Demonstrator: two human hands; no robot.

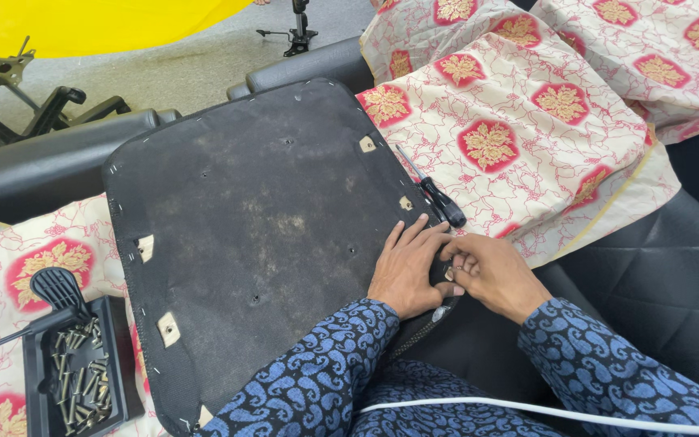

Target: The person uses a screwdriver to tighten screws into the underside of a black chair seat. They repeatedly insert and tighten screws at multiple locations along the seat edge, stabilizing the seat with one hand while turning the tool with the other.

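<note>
A black fabric-covered seat base point(252, 218) lies upside down in front of me, stapled along its edges. My left hand point(408, 267) rests flat on its right edge with the fingers spread. My right hand point(487, 273) is just beside it, fingers curled and pinching at the same edge where the black cover wraps over. Whether something small sits between those fingers is not visible. A black-handled screwdriver point(434, 193) lies on the patterned cloth just above my hands. Both forearms wear blue patterned sleeves.
A black tray of screws point(78, 376) sits at the lower left with a black-handled tool point(54, 295) across it. Cream cloth with red and gold motifs point(527, 129) covers the right. Black cushions, chair parts and a white cable point(576, 414) surround the work.
</note>
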